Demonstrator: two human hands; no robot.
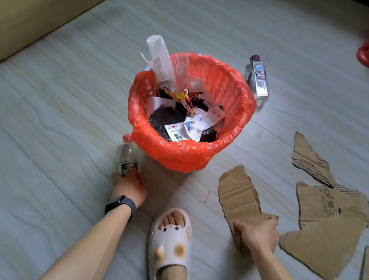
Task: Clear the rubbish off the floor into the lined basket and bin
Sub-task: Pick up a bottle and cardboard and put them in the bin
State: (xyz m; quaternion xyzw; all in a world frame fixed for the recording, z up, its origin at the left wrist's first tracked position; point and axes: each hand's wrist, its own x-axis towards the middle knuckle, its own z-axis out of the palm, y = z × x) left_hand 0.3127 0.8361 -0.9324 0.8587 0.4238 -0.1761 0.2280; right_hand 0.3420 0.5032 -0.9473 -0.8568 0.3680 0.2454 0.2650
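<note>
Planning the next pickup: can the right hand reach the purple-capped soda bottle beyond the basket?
Probably not yet: the right hand has its grip on torn brown cardboard; otherwise bare floor beside the orange-lined basket leaves the clear purple-capped soda bottle reachable.

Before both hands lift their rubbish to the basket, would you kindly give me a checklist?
1. Left hand grip on the clear red-capped plastic bottle: ok.
2. Right hand grip on the torn brown cardboard piece: ok.
3. Room in the orange-lined basket: ok, partly full.
4. Cardboard fits the basket mouth: cannot tell.
5. Floor cleared: not ok; purple-capped clear bottle and other cardboard scraps lie there.
</note>
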